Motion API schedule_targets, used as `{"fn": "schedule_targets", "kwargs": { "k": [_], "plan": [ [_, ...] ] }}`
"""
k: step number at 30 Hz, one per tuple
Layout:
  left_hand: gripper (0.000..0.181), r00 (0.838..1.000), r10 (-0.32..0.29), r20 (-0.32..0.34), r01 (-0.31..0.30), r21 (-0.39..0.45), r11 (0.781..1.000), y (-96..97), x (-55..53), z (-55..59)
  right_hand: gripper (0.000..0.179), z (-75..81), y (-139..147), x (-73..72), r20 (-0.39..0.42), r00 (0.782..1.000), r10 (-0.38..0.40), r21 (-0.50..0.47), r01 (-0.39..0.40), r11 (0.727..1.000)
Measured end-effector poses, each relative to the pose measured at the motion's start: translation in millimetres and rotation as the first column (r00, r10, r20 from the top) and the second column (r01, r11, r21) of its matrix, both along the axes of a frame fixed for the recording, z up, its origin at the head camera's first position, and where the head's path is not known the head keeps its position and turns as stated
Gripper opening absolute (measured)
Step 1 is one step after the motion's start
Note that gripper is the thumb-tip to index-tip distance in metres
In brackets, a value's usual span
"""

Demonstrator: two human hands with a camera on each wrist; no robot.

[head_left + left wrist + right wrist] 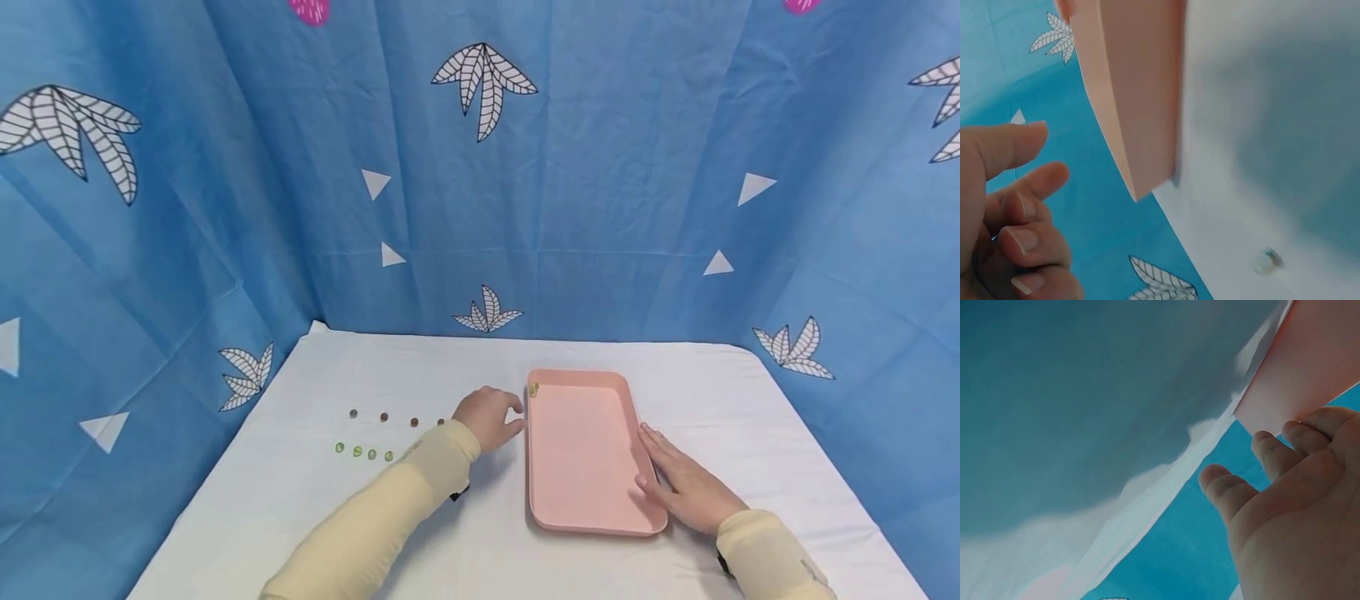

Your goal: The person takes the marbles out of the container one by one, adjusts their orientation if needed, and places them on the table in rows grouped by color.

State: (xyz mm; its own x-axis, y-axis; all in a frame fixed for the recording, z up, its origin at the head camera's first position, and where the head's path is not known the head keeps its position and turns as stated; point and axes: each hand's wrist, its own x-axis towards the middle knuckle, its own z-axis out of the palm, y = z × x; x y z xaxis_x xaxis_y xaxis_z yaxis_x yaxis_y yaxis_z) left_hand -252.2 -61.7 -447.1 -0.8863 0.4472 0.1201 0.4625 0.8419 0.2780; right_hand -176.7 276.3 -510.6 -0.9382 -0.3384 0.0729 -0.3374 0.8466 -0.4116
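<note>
A shallow pink tray [585, 454] lies on the white cloth. In its far left corner sits a small yellow-green glass bead [533, 389]. My left hand [487, 418] hovers just outside the tray's left rim, fingers bent and apart from the thumb. The left wrist view shows nothing between the thumb and the loosely curled fingers [1035, 240]. At the tray's right rim rests my right hand [686, 483], its fingers extended along the edge and its thumb over the inside. In the right wrist view, the straight fingers [1275, 456] lie against the tray's wall [1310, 362].
Left of the tray, a row of dark brown beads [384, 417] stands behind a row of several green glass beads [357, 451]. My left forearm overlaps the right end of these rows. Blue patterned curtains [480, 208] enclose the white-covered table [420, 367] at the back and sides.
</note>
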Motion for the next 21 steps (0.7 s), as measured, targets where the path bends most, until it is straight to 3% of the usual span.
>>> {"fn": "schedule_targets", "kwargs": {
  "k": [6, 13, 21],
  "plan": [
    [0.031, 0.999, 0.031, 0.007, -0.031, -0.001, 1.000, 27.4, -13.6, 5.5, 0.074, -1.5, 1.3, 0.4, -0.026, 1.000, -0.002, 0.012, 0.002, 1.000],
    [0.030, 0.995, 0.100, 0.019, -0.098, -0.069, 0.993, 51.1, -34.5, 10.0, 0.075, -1.3, 1.2, 1.3, -0.030, 1.000, -0.005, 0.024, 0.005, 1.000],
    [0.017, 0.976, 0.193, 0.101, -0.183, -0.100, 0.978, 69.8, -55.5, 13.4, 0.075, -1.6, -0.3, 2.0, -0.024, 1.000, -0.007, 0.023, 0.007, 1.000]
  ]
}}
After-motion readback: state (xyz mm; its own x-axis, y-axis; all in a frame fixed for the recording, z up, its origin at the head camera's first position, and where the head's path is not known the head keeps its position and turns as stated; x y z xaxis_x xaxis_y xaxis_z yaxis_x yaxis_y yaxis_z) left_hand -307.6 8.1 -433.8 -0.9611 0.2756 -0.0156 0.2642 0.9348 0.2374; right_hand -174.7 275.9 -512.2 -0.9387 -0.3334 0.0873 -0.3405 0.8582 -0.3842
